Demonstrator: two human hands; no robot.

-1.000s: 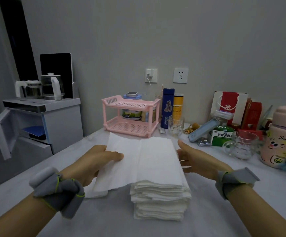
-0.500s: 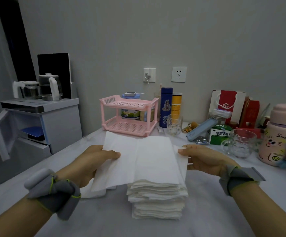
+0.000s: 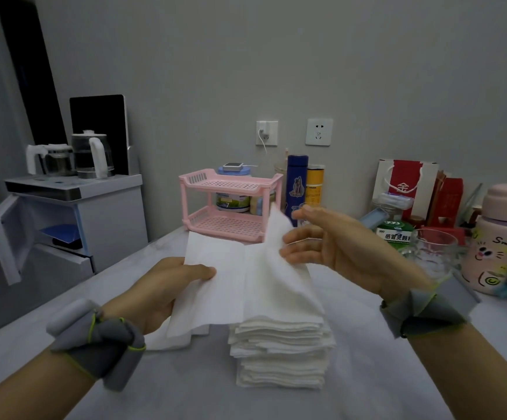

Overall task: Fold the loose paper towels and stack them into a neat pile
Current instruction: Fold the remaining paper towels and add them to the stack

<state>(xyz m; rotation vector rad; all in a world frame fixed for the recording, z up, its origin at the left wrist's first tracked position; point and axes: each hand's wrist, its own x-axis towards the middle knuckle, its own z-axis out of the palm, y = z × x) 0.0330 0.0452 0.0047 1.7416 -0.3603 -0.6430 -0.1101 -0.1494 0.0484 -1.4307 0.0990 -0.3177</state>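
At the far left stands a boxy white cabinet [image 3: 100, 219] with its door swung open; a clear glass kettle [image 3: 90, 156] sits on top of it. On the pale, matte surface [image 3: 382, 359] the left hand [image 3: 170, 286], a grey fabric band at its wrist, pinches the thin white paper towel [image 3: 240, 277]: the thumb lies on top near the sheet's 9 o'clock edge and the fingers are curled under it. The sheet is soft and faintly creased. Its right half rests on the stack of folded towels [image 3: 282, 350], a squarish, layered white block with slightly ragged edges, and its left half overhangs toward 9 o'clock. At 12 o'clock from the stack is a pink slatted plastic rack [image 3: 234, 204] with two tiers. The sheet's 1 o'clock corner stands up in a peak against the right hand [image 3: 331, 250], whose fingers are nearly straight and slightly apart, their tips touching the raised flap; whether the thumb clamps it I cannot tell. At 2 o'clock sit a ribbed glass mug [image 3: 434, 253] and a rounded pink bottle [image 3: 500, 237].
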